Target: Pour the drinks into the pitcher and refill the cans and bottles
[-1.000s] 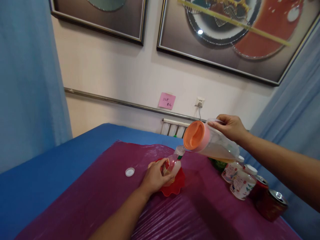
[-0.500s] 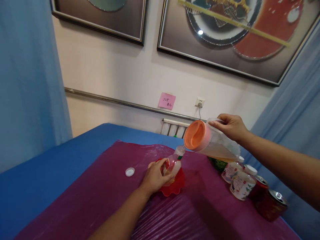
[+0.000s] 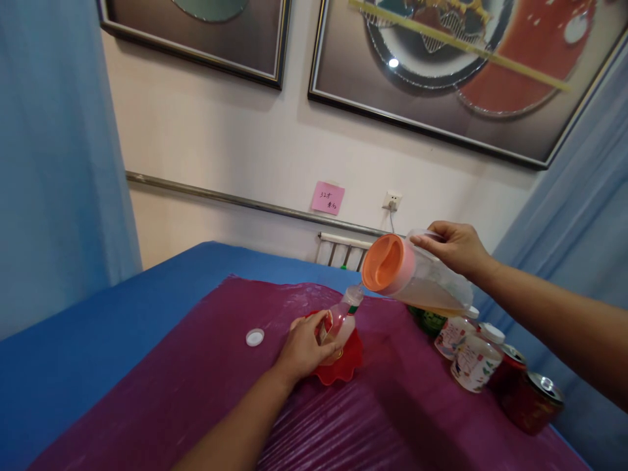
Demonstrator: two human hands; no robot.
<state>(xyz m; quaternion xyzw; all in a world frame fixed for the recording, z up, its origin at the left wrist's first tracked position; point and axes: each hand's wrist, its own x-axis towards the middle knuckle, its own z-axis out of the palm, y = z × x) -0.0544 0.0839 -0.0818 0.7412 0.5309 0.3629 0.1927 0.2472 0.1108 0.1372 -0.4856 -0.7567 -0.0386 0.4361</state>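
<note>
My left hand [image 3: 308,345] is wrapped round a clear bottle [image 3: 347,320] with a red label, uncapped and tilted a little to the right. Under it lies a red wavy-edged dish [image 3: 343,373], partly hidden by the hand. In my right hand [image 3: 456,247] is the handle of a translucent pitcher [image 3: 432,288] with an orange lid [image 3: 383,263]. The pitcher is tipped to the left, with pale yellowish liquid along its lower side. From its lid a thin stream runs at the bottle's mouth. A white cap [image 3: 255,337] rests left of the bottle.
Along the right side stand two white-capped bottles [image 3: 477,360], two dark red cans [image 3: 534,405] and something green [image 3: 432,322] partly behind the pitcher. A purple plastic sheet [image 3: 196,386] covers part of the blue surface [image 3: 167,281]. Blue curtains [image 3: 59,163] hang at both sides.
The pitcher in my right hand has shifted very slightly upward. The bottle and my left hand have stayed in place.
</note>
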